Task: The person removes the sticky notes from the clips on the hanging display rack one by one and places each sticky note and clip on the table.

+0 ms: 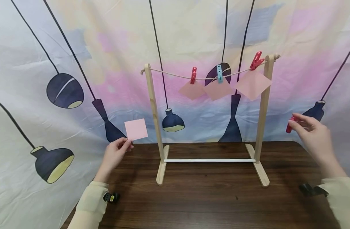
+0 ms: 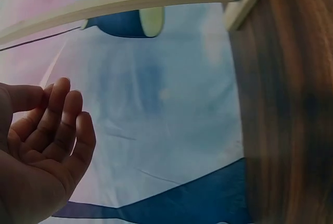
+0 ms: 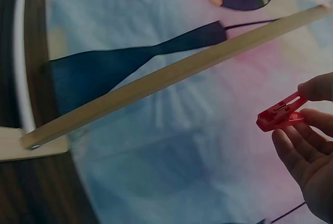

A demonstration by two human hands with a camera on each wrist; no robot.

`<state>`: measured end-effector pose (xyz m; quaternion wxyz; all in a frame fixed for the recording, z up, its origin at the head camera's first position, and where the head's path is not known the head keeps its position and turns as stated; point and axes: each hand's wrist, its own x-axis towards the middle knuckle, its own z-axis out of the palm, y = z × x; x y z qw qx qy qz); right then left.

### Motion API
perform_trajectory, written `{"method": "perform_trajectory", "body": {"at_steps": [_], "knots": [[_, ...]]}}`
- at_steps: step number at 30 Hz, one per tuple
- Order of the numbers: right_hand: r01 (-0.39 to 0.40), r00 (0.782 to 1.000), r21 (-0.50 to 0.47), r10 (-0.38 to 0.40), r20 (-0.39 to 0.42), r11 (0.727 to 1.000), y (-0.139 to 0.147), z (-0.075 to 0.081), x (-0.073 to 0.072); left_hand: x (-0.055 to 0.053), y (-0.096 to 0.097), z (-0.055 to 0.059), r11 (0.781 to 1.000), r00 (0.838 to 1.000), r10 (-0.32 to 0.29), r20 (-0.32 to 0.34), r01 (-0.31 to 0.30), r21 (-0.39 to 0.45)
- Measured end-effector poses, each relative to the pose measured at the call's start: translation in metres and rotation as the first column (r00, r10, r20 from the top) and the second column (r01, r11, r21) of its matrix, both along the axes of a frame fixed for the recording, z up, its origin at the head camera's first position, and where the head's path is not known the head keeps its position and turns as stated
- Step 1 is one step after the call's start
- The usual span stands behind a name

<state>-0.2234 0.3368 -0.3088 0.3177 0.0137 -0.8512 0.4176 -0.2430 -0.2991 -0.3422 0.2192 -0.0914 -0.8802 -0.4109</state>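
Note:
My left hand (image 1: 116,152) pinches a square pink paper note (image 1: 136,129) by its lower corner, left of the wooden stand (image 1: 154,114). In the left wrist view that note shows only as a thin edge past the fingertips (image 2: 62,83). Out to the right of the stand, my right hand (image 1: 313,136) holds a red clothespin (image 3: 281,114) between thumb and fingers. A string (image 1: 175,75) runs between the posts, with several clothespins and pink notes on it: a red pin (image 1: 193,75), a blue pin (image 1: 219,73) and a tilted red pin (image 1: 257,60) near the right post.
The stand's white crossbar (image 1: 209,160) and flat feet (image 1: 261,174) rest on a dark wooden table (image 1: 203,197). Behind hangs a pastel cloth (image 1: 112,57) printed with dark lamps. Black wrist devices sit at both sleeves.

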Motion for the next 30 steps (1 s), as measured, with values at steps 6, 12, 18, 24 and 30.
{"method": "perform_trajectory", "body": {"at_steps": [6,12,18,24,30], "knots": [[0.003,0.999,0.05,-0.006,0.045,0.999,0.008,-0.029,-0.005,0.0,-0.004,-0.012,0.996,0.999,0.012,0.035,-0.009,-0.088],[0.004,0.997,0.074,-0.01,0.075,0.997,0.015,-0.052,-0.006,-0.003,-0.006,-0.027,0.993,0.993,-0.028,0.112,0.041,-0.114],[0.01,0.993,0.134,-0.026,0.112,0.991,0.016,-0.068,-0.005,-0.007,-0.005,-0.044,0.992,0.98,-0.051,0.191,0.072,-0.106],[-0.002,0.982,0.178,-0.032,0.189,0.984,0.016,-0.084,-0.006,-0.007,-0.005,-0.057,0.991,0.959,-0.07,0.273,0.098,-0.089],[-0.021,0.959,0.202,-0.037,0.28,0.979,0.02,-0.1,-0.006,-0.008,-0.005,-0.066,0.99,0.944,-0.066,0.324,0.103,-0.099]]}}
